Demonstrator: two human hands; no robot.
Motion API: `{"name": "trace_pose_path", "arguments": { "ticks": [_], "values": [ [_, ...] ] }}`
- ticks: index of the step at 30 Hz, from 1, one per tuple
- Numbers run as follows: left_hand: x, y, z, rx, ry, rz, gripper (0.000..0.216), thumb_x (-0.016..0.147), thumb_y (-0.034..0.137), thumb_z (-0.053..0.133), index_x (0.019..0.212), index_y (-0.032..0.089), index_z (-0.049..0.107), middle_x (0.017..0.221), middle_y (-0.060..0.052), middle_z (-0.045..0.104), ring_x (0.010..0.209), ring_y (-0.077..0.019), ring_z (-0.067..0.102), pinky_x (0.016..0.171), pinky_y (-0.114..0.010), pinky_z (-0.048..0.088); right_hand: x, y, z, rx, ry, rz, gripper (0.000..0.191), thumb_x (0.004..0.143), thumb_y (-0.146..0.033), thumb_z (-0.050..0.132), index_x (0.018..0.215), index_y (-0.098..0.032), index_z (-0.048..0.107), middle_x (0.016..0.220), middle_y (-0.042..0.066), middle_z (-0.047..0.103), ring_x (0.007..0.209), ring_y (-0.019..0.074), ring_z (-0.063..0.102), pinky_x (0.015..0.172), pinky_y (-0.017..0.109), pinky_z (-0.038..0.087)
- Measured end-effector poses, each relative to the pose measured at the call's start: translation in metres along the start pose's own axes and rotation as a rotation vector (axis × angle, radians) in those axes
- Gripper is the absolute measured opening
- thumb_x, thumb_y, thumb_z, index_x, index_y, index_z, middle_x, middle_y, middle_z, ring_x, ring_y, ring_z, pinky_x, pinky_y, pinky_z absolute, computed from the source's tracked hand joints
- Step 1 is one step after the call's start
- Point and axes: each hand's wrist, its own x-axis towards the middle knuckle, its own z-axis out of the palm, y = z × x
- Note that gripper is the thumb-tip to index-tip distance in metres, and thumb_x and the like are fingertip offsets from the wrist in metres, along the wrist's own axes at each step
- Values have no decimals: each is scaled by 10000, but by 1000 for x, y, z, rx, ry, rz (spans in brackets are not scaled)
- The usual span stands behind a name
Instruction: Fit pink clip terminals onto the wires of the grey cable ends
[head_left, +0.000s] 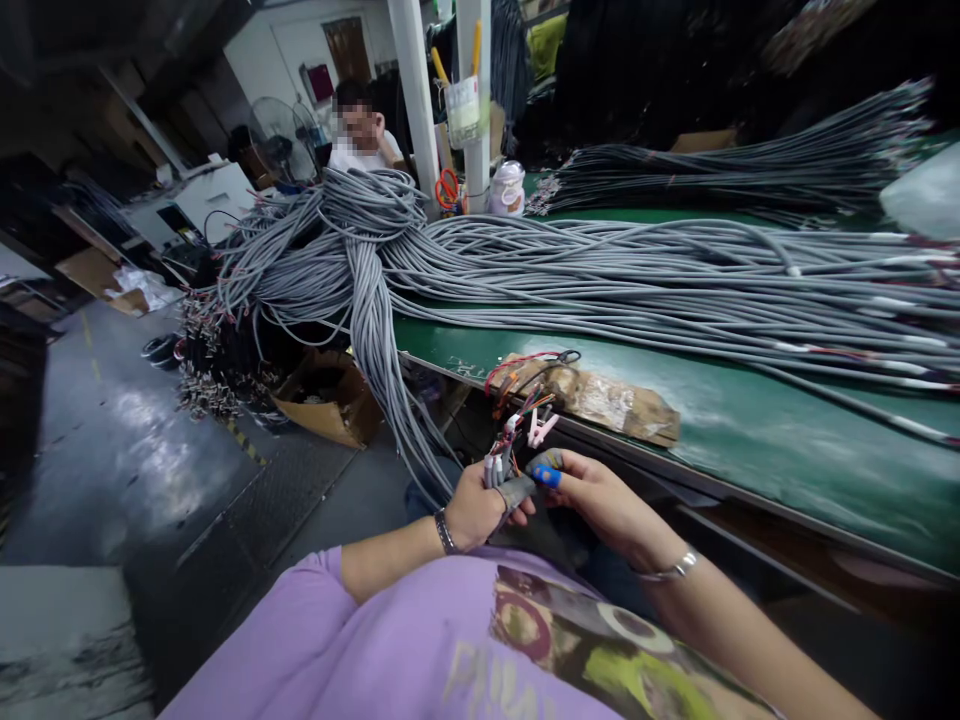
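My left hand (pixel 478 508) is closed around the ends of several grey cables (pixel 493 470), whose thin coloured wires (pixel 516 425) fan out above the fist. Close on its right, my right hand (pixel 592 490) has thumb and forefinger pinched together by the wires; whatever is between the fingertips is too small to make out. Grey wrapping covers my left thumb, and blue and grey wrappings cover fingers of the right. A pink clip (pixel 541 428) sits just above the hands at the table edge. From the left fist the cables run up to a large grey bundle (pixel 367 290).
Long grey cables (pixel 600 265) lie across the green table (pixel 750 420). A taped cardboard piece (pixel 619 405) with red and black leads lies at its edge. Behind are darker cables (pixel 720 175), orange scissors (pixel 447 188) and a seated person (pixel 364 140). A cardboard box (pixel 330 400) stands below left.
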Motion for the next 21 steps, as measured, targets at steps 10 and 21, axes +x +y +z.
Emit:
{"name": "trace_pose_path", "arguments": {
  "ticks": [10, 21],
  "values": [
    [0, -1, -4, -28, 11, 5, 428, 654, 517, 731, 716, 121, 583, 549, -24, 614, 413, -91, 525, 404, -195, 373, 3, -2, 14, -167, 61, -116, 392, 664, -562, 729, 680, -190, 607, 598, 1, 598, 565, 142, 505, 571, 282, 414],
    [1, 6, -4, -180, 55, -24, 423, 596, 494, 772, 673, 125, 581, 517, -12, 601, 374, -85, 500, 383, -200, 368, 16, 9, -9, 351, 31, 20, 386, 675, -574, 729, 776, -204, 678, 701, 16, 628, 608, 140, 534, 635, 302, 465]
  ]
}}
